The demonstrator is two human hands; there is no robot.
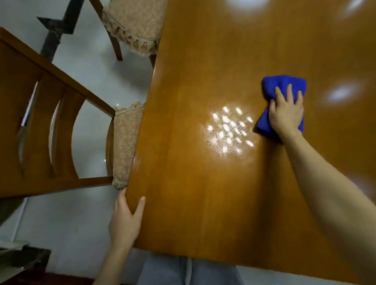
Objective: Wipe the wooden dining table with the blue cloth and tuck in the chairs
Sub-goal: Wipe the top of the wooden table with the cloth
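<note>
The glossy wooden dining table fills the right and middle of the view. My right hand presses flat on the folded blue cloth, which lies on the tabletop right of centre. My left hand grips the table's near left corner, thumb on top and fingers around the edge. A wooden chair with a patterned seat cushion stands at the left side, its seat partly under the table. A second chair with the same cushion sits further along that side.
Bright lamp reflections glint on the tabletop beside the cloth. Pale glossy floor tiles lie between the chairs. A dark low piece of furniture stands at the bottom left. My legs are at the table's near edge.
</note>
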